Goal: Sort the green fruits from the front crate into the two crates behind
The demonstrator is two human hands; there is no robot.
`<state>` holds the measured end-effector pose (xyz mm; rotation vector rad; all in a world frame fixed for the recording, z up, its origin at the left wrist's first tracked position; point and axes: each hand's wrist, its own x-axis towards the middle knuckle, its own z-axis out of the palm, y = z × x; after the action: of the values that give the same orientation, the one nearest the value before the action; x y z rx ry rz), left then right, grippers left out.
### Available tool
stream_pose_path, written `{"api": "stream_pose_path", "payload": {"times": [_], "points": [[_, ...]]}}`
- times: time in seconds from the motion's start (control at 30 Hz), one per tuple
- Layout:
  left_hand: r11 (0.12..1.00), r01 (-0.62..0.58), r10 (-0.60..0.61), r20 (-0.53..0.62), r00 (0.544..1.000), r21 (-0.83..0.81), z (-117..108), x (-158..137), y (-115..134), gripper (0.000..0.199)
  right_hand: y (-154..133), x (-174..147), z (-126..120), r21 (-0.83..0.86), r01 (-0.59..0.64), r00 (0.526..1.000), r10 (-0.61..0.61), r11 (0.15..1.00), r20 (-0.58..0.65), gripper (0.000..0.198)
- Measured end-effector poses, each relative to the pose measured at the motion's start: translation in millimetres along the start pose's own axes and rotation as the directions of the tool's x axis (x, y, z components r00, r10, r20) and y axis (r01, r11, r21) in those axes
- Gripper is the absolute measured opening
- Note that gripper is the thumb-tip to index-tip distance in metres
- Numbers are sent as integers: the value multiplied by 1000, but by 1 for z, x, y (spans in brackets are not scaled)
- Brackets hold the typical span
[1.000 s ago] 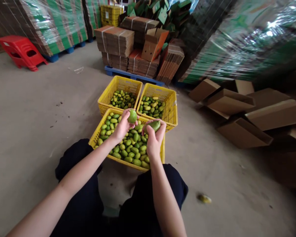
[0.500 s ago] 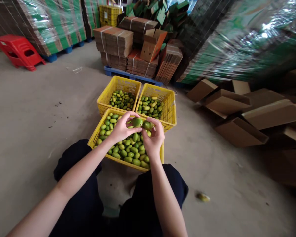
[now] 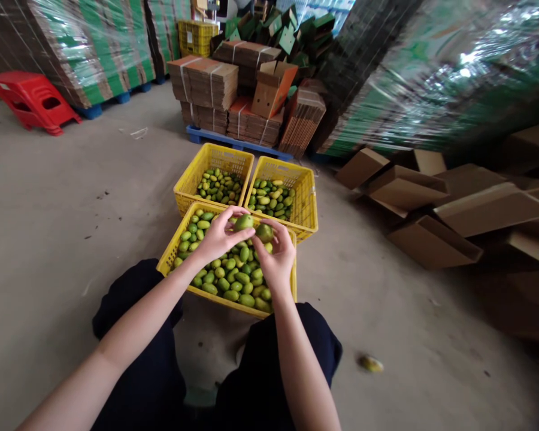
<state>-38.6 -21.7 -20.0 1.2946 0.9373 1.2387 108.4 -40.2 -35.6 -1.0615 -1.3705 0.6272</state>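
Observation:
Over the front yellow crate (image 3: pixel 224 303), my left hand (image 3: pixel 220 234) pinches a green lemon (image 3: pixel 243 223) between thumb and fingers. My right hand (image 3: pixel 277 256) grips a second, darker green lemon (image 3: pixel 265 233) right beside it. The two fruits are held close together, partly covered by my fingers. Below them the crate is filled with many loose green and yellowish lemons (image 3: pixel 233 286). My hands and forearms hide part of its contents.
Behind stand two more yellow crates (image 3: pixel 184 190) (image 3: pixel 312 203), partly filled with the same fruit. One fruit (image 3: pixel 371 363) lies on the floor at right. Open cardboard boxes (image 3: pixel 431 239) are piled right. Bundled cardboard (image 3: pixel 206 84) sits on a blue pallet; a red stool (image 3: pixel 36 99) stands left.
Both hands, still holding their lemons, have shifted slightly left. The fruits have turned a little in the fingers. The view has tilted slightly; the crates stay in place.

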Motion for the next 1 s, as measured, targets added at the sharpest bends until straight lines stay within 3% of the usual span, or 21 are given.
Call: {"api": "stream_pose_path", "payload": {"times": [0.07, 0.2, 0.37, 0.5, 0.67, 0.77, 0.9, 1.0], "points": [[993, 103, -104, -13, 994, -49, -2, 2, -2, 28, 0, 1, 1, 160, -178, 984, 171, 971, 56, 35], [945, 283, -279, 48, 959, -167, -4, 8, -8, 19, 5, 7, 4, 386, -446, 894, 417, 808, 160, 39], [883, 399, -391, 83, 917, -247, -7, 12, -19, 13, 22, 13, 5, 545, -585, 799, 542, 601, 261, 38], [848, 480, -474, 85, 877, -226, -23, -1, -33, 14, 32, -4, -2, 533, -649, 748, 582, 542, 318, 40], [808, 544, -533, 114, 839, -226, -56, -36, -50, 15, 43, -38, -15, 473, -692, 706, 649, 545, 285, 41], [757, 583, -590, 76, 804, -296, -69, -59, -53, 10, 49, -52, -20, 412, -756, 631, 733, 508, 253, 36], [660, 602, -669, 14, 744, -448, -62, -81, -37, 14, 40, -61, -23, 363, -818, 557, 774, 447, 302, 25], [600, 569, -665, 45, 745, -563, -43, -88, -15, 19, 21, -63, -20, 361, -838, 529, 771, 409, 355, 13]]}}
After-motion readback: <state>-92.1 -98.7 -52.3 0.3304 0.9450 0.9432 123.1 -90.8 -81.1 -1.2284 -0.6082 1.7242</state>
